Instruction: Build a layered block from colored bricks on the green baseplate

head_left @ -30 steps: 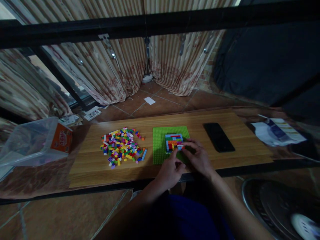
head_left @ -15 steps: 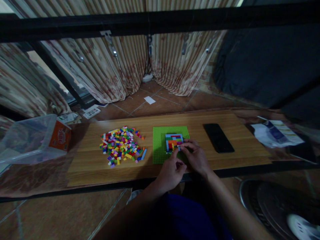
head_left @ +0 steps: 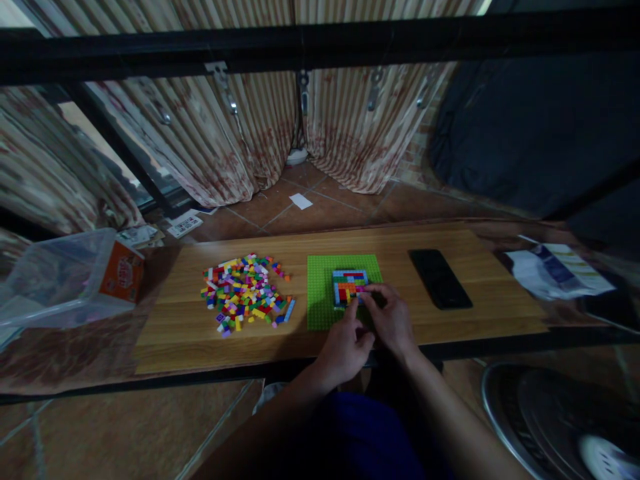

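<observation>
Your left hand (head_left: 345, 347) and right hand (head_left: 391, 321) curl side by side, fingertips at the near edge of the flat, multicoloured brick panel (head_left: 349, 281) on the studded green baseplate (head_left: 320, 303). Whether they pinch a piece, you cannot tell. Glossy loose bricks (head_left: 245, 293) lie to its left.

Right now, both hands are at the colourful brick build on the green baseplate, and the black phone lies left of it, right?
No: in the head view the black phone lies right of the green baseplate, not left. The left hand and right hand are at the colourful brick build.
</observation>
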Demonstrator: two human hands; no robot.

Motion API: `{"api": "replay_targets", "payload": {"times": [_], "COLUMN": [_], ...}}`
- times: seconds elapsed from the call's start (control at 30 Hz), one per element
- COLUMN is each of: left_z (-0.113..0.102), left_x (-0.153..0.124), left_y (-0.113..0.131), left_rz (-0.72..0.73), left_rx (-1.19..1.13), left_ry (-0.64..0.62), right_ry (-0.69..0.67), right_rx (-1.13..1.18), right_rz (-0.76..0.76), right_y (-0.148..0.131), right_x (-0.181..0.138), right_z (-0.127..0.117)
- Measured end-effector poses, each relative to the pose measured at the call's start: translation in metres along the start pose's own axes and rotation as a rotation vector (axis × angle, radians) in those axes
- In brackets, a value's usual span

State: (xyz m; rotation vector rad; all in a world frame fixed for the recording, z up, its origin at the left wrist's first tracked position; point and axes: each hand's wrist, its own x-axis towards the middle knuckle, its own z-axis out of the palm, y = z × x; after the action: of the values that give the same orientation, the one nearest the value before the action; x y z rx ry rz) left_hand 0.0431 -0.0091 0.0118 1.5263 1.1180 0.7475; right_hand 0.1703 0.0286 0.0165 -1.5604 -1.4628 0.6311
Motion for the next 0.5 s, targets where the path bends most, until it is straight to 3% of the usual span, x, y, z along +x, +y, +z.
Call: {"api": "replay_targets", "payload": {"times": [0.17, 0.37, 0.5], "left_z": [0.002, 0.004, 0.000], "left_x": [0.000, 0.002, -0.010], "left_y": [-0.001, -0.001, 0.005], "left_rz": [-0.009, -0.015, -0.018], "left_rx": [0.127, 0.261, 0.223], "left_ry": [0.008, 0.010, 0.027], "right_ry": [-0.010, 0.026, 0.009], "right_rx": [-0.012, -0.034, -0.030], "right_rz": [0.056, -0.049, -0.066], "right_y": [0.004, 0.013, 0.019], "right_x": [-0.002, -0.007, -0.008], "right_z": [0.003, 0.012, 0.012]}}
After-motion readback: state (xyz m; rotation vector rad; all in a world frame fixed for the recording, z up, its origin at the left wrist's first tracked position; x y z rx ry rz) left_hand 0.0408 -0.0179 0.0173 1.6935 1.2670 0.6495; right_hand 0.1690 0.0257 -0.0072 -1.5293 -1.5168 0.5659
